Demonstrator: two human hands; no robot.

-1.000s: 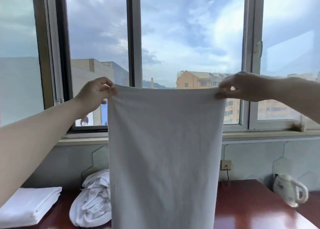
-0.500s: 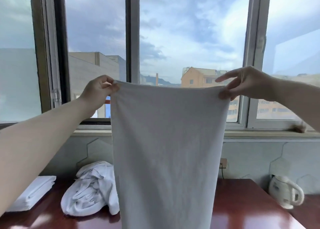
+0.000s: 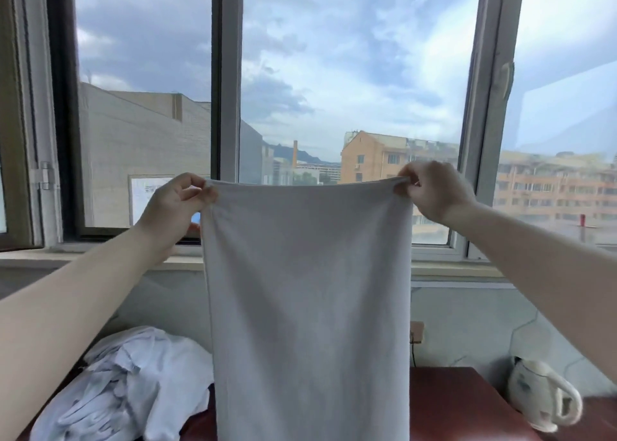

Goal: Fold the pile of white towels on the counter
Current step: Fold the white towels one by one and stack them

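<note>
**Towel held up by both corners, right grip now closed**

Starting at the left, a crumpled heap of white towels (image 3: 127, 387) lies on the dark red-brown wooden bench (image 3: 460, 404), waiting its turn. The neat folded stack that sat at the far left a second ago is out of my view now, since the head has tilted up a little.

My left hand (image 3: 173, 203) pinches the top left corner of the plain white rectangular towel (image 3: 307, 307), thumb and curled fingers clamped on the hem, as it was before. The towel hangs flat in front of the window, its top edge drawn nearly straight between the hands, its lower end running out of frame below, so I cannot tell whether it touches the bench. The cloth looks smooth, with only faint creases near the corners.

My right hand (image 3: 434, 193) is where the change is: half a second ago its fingers were stretched out loose over the corner, and now they are curled tight on the top right corner. I judge the towel squared up and ready for its first fold.

At the far right a white electric kettle (image 3: 541, 397) stands on the bench.
</note>
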